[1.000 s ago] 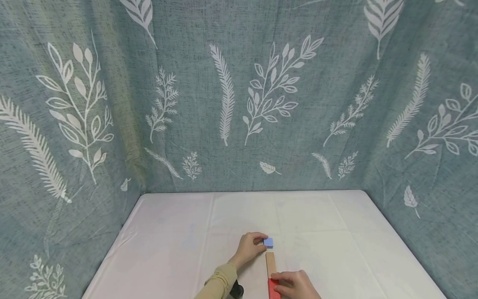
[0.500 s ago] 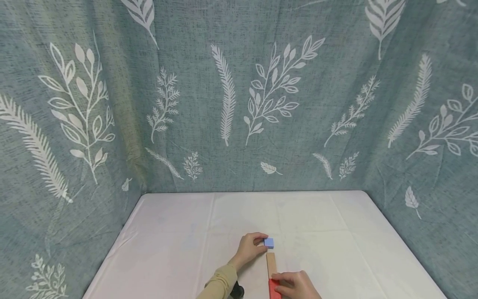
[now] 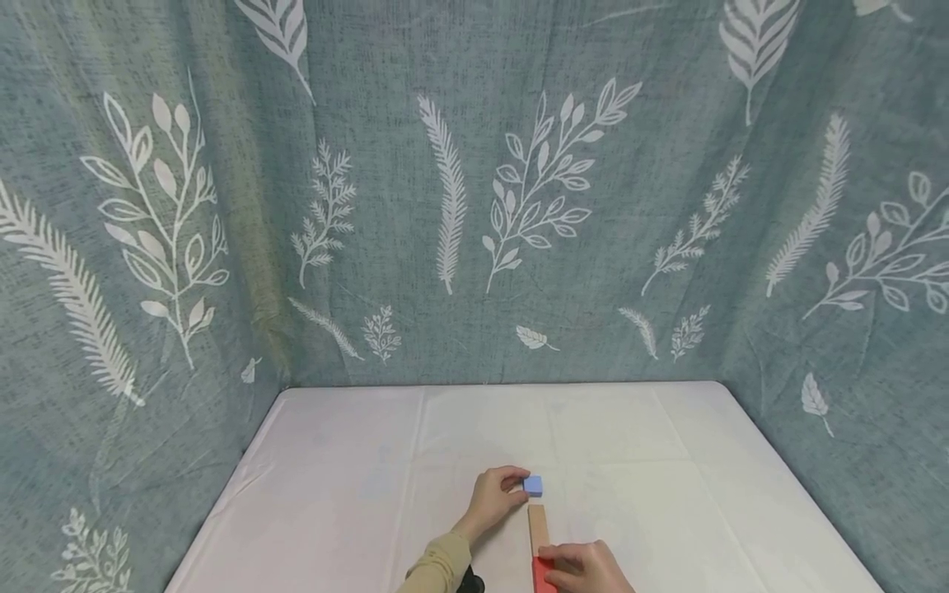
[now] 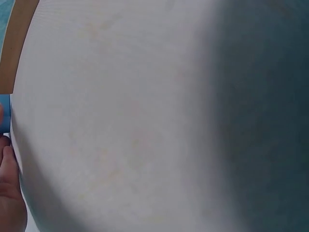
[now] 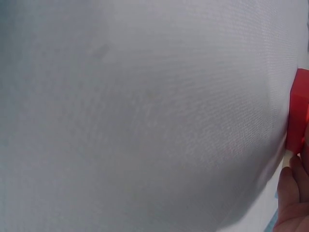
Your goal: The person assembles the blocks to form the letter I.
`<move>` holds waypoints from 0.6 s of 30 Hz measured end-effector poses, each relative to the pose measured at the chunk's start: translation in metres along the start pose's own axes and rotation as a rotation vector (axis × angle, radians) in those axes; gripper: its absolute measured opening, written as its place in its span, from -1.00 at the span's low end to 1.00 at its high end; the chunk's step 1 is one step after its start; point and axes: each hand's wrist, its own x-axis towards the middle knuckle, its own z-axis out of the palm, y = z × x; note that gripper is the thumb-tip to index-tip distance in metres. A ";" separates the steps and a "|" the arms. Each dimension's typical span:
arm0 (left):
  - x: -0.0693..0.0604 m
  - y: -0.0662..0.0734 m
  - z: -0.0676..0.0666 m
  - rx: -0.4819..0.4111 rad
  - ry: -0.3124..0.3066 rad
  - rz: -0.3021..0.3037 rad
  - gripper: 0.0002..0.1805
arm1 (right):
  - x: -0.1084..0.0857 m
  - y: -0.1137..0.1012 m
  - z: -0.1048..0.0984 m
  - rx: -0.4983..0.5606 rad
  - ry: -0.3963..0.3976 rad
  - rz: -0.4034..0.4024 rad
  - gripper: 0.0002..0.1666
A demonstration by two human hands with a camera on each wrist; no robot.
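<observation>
My left hand (image 3: pixel 489 498) pinches a small blue block (image 3: pixel 533 487) by its left side, thumb in front and fingers behind. Just nearer, a long plain wooden block (image 3: pixel 537 527) lies on the table, with a narrow gap between it and the blue one. A red block (image 3: pixel 542 575) continues the line at the wood's near end, and my right hand (image 3: pixel 588 566) grips it from the right. At the left wrist view's edge, the blue block (image 4: pixel 5 118) shows below the wooden one (image 4: pixel 14 48). The red block (image 5: pixel 297 111) is partly cut off in the right wrist view.
A white cloth covers the table (image 3: pixel 356 486). Grey-green curtains (image 3: pixel 474 329) with white leaf prints stand behind it and at both sides. Something small and black (image 3: pixel 470 581) shows beside the left sleeve (image 3: pixel 437 564).
Both hands keep their places on the blue and red blocks. Only the head view has shifted slightly, so the whole scene sits a little lower.
</observation>
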 end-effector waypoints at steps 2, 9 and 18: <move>0.000 0.000 0.000 0.017 0.008 0.002 -0.71 | 0.000 0.000 0.000 0.007 -0.008 0.012 -0.62; 0.000 0.001 0.002 0.025 0.029 0.020 -0.70 | 0.001 -0.001 -0.002 -0.031 0.005 -0.043 -0.63; 0.000 -0.002 0.002 0.003 0.024 0.011 -0.64 | 0.001 0.000 -0.002 -0.075 0.020 -0.079 -0.63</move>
